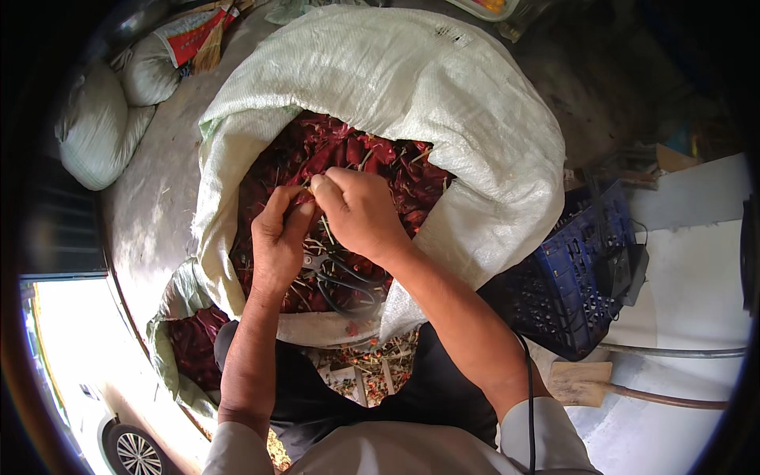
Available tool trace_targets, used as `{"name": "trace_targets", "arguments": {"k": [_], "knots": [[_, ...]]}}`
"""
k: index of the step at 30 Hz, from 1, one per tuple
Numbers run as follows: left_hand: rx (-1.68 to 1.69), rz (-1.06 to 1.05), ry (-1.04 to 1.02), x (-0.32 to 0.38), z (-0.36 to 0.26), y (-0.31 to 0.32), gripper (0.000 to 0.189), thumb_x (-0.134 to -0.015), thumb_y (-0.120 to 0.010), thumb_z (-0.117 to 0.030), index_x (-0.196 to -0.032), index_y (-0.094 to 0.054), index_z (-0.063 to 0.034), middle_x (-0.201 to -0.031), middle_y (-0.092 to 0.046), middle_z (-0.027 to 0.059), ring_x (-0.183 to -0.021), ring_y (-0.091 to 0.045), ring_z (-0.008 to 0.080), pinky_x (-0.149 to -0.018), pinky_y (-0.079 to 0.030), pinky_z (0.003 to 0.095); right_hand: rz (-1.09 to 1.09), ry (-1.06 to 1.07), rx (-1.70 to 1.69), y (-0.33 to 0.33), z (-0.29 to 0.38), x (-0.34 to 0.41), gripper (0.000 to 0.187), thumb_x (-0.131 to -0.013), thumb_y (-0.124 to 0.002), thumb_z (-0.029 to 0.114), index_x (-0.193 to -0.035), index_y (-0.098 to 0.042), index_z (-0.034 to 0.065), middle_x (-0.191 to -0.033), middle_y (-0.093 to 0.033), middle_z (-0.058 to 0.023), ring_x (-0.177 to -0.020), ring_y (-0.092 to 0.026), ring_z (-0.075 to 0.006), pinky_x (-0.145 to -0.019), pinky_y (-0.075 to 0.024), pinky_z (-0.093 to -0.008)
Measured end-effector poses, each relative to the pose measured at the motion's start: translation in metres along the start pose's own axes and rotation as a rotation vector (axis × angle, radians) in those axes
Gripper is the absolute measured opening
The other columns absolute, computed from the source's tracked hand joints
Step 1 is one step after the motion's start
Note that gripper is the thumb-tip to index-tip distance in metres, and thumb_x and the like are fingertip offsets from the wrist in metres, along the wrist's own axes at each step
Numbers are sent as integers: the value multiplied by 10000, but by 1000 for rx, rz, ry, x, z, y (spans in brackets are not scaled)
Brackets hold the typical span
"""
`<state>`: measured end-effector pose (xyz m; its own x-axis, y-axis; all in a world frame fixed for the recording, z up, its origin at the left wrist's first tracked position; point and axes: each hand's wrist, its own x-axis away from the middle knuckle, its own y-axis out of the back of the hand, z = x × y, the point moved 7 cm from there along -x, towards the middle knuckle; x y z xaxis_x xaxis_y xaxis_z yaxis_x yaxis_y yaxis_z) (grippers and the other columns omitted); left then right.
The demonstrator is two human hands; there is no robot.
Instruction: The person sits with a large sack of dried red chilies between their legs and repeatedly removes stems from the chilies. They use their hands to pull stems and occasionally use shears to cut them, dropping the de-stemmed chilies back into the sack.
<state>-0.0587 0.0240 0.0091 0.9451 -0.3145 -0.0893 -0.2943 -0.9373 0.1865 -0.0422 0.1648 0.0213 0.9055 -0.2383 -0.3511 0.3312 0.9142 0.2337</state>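
Note:
A large white woven sack (380, 65) stands open before me, its rim rolled outward, filled with dried red chilli peppers (320, 148), some with pale stems. Over the chillies, my left hand (280, 237) pinches a dried red chilli (304, 198) between thumb and forefinger. My right hand (360, 214) meets it from the right, thumb and fingers closed at the chilli's stem end. Scissors with dark looped handles (350, 285) lie on the chillies below my hands, partly covered by stems. Part of the chilli is hidden by my fingers.
A smaller sack (161, 332) of red chillies stands at lower left. Blue plastic crates (564, 279) are at right, near a wooden-bladed tool (579, 383). Filled white sacks (95, 130) and a straw broom (209, 50) lie at upper left. Stems and chilli bits (380, 362) litter the area between my legs.

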Motion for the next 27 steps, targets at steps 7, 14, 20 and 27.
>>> {"name": "trace_targets", "arguments": {"k": [7, 14, 20, 27], "knots": [[431, 22, 144, -4, 23, 2, 95, -1011, -563, -119, -1079, -601, -66, -880, -586, -23, -763, -529, 61, -701, -444, 218, 168, -524, -863, -25, -20, 12, 320, -992, -553, 311, -794, -572, 61, -627, -487, 19, -502, -422, -70, -462, -366, -247], [740, 9, 122, -20, 19, 15, 101, -1005, -534, -120, -1084, -578, -76, -867, -598, 43, -723, -535, 133, -658, -438, 262, -90, -481, -984, 21, -33, -8, 318, -1002, -562, 313, -891, -620, 20, -712, -615, -39, -544, -544, -96, -511, -451, -246], [-387, -129, 101, -56, 13, 27, 415, -837, -764, -392, -935, -653, -4, -722, -624, 58, -625, -541, 150, -603, -439, 297, 195, -449, -1241, 28, -15, 0, 244, -986, -583, 251, -1013, -640, 15, -845, -715, -138, -654, -711, -203, -553, -608, -311], [-1182, 168, -12, -68, 43, -14, 424, -797, -731, -332, -1136, -652, -90, -892, -709, 201, -833, -689, 379, -711, -539, 493, 218, -416, -1293, 44, -15, -6, 196, -962, -537, 138, -1076, -620, 2, -995, -716, -188, -824, -740, -261, -659, -632, -331]]}}
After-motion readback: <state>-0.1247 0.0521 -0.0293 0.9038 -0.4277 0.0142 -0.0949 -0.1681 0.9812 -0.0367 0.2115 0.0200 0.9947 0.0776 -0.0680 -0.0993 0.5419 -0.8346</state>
